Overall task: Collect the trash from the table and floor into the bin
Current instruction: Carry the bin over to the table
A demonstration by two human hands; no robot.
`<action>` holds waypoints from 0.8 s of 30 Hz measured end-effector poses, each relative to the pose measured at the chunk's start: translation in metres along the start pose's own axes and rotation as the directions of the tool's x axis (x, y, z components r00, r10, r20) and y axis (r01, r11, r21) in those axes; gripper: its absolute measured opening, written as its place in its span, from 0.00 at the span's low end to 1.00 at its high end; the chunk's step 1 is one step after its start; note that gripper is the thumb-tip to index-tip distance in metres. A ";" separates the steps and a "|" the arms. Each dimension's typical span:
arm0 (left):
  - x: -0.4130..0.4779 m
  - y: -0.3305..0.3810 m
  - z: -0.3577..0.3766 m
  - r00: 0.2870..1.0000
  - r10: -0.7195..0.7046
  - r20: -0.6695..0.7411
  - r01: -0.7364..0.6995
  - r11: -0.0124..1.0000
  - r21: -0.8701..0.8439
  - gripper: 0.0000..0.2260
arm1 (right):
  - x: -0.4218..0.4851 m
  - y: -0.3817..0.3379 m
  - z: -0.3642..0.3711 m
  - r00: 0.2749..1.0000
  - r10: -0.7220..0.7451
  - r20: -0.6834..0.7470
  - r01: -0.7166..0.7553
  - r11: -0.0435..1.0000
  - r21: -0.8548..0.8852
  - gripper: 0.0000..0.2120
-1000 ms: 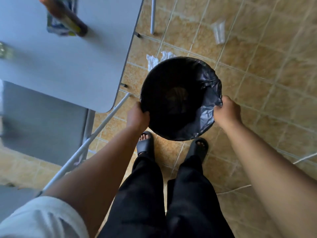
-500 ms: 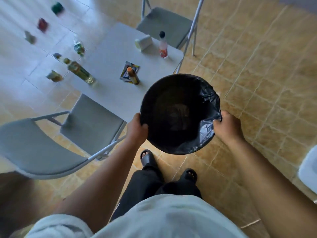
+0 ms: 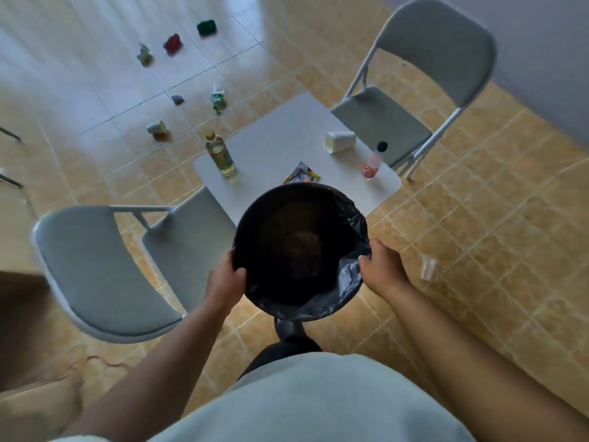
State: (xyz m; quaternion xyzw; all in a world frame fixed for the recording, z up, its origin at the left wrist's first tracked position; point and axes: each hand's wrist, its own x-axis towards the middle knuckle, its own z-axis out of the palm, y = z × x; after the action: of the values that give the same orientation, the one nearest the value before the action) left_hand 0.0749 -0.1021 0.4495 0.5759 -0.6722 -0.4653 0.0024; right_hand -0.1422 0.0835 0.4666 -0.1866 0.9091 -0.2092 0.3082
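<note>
I hold a round bin lined with a black bag [image 3: 347, 282] in the air at waist height, in front of the small grey table [image 3: 280, 145]. My left hand [image 3: 224, 282] grips its left rim and my right hand [image 3: 381, 269] grips its right rim. On the table stand a bottle of yellow liquid [image 3: 221, 154] and a small orange bottle [image 3: 373, 164]; a paper cup [image 3: 339, 141] lies on its side, and a snack wrapper [image 3: 301, 176] shows just beyond the bin. Several pieces of trash lie on the floor beyond the table, among them a green wrapper [image 3: 218, 99] and a tipped cup [image 3: 157, 129].
A grey folding chair [image 3: 105, 269] stands at the left of the table and another [image 3: 414, 103] at the far right. A clear plastic cup [image 3: 427, 266] lies on the tan tiles to my right. Red [image 3: 172, 43] and green [image 3: 206, 27] items lie far off.
The bin has come up off the floor with both hands on its rim. The view has risen and pulled back, so the table top and the far floor trash have come into sight.
</note>
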 end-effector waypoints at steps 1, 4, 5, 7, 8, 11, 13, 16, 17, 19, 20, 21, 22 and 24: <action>0.007 -0.003 -0.005 1.000 -0.017 -0.008 0.016 1.000 -0.014 0.19 | 0.011 -0.010 0.004 1.000 -0.012 0.022 0.013 1.000 -0.012 0.07; 0.020 -0.014 -0.013 0.996 -0.088 -0.035 0.086 0.994 -0.064 0.16 | 0.040 -0.038 0.015 0.997 -0.039 0.071 0.043 0.998 -0.054 0.10; 0.023 -0.017 -0.015 0.993 -0.115 -0.042 0.111 0.991 -0.081 0.15 | 0.049 -0.047 0.018 0.995 -0.046 0.086 0.053 0.996 -0.074 0.10; 0.028 -0.022 -0.016 0.984 -0.168 -0.055 0.161 0.981 -0.110 0.13 | 0.065 -0.060 0.024 0.991 -0.060 0.122 0.074 0.991 -0.114 0.10; 0.030 -0.024 -0.015 0.978 -0.196 -0.069 0.187 0.974 -0.127 0.12 | 0.073 -0.066 0.026 0.987 -0.071 0.142 0.090 0.987 -0.131 0.11; 0.033 -0.029 -0.009 0.956 -0.269 -0.119 0.246 0.954 -0.173 0.12 | 0.098 -0.081 0.033 0.972 -0.115 0.205 0.152 0.972 -0.176 0.14; 0.031 -0.029 -0.002 0.939 -0.315 -0.136 0.282 0.935 -0.216 0.14 | 0.113 -0.089 0.035 0.959 -0.141 0.246 0.191 0.963 -0.190 0.12; 0.027 -0.025 0.012 0.912 -0.381 -0.153 0.332 0.903 -0.271 0.15 | 0.134 -0.097 0.034 0.937 -0.178 0.300 0.244 0.950 -0.196 0.12; 0.026 -0.024 0.017 0.900 -0.406 -0.155 0.352 0.890 -0.289 0.15 | 0.141 -0.098 0.034 0.928 -0.189 0.322 0.263 0.943 -0.204 0.12; 0.021 -0.020 0.027 0.874 -0.456 -0.169 0.385 0.861 -0.331 0.16 | 0.154 -0.100 0.033 0.905 -0.207 0.372 0.300 0.930 -0.211 0.14; 0.019 -0.018 0.032 0.858 -0.482 -0.181 0.401 0.846 -0.351 0.15 | 0.159 -0.101 0.031 0.892 -0.221 0.395 0.321 0.924 -0.207 0.14; 0.018 -0.015 0.037 0.840 -0.506 -0.195 0.415 0.831 -0.370 0.15 | 0.165 -0.101 0.031 0.879 -0.239 0.413 0.344 0.917 -0.203 0.15; 0.018 -0.012 0.042 0.823 -0.526 -0.213 0.423 0.819 -0.388 0.14 | 0.170 -0.101 0.030 0.867 -0.258 0.427 0.370 0.907 -0.201 0.14; 0.019 -0.007 0.051 0.797 -0.554 -0.243 0.430 0.801 -0.416 0.14 | 0.182 -0.103 0.029 0.840 -0.299 0.454 0.420 0.887 -0.194 0.13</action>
State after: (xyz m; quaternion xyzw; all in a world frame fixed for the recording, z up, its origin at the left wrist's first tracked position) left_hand 0.0466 -0.0846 0.4055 0.7970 -0.3936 -0.4472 0.0993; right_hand -0.2369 -0.0963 0.4082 -0.4377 0.7920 -0.0863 0.4169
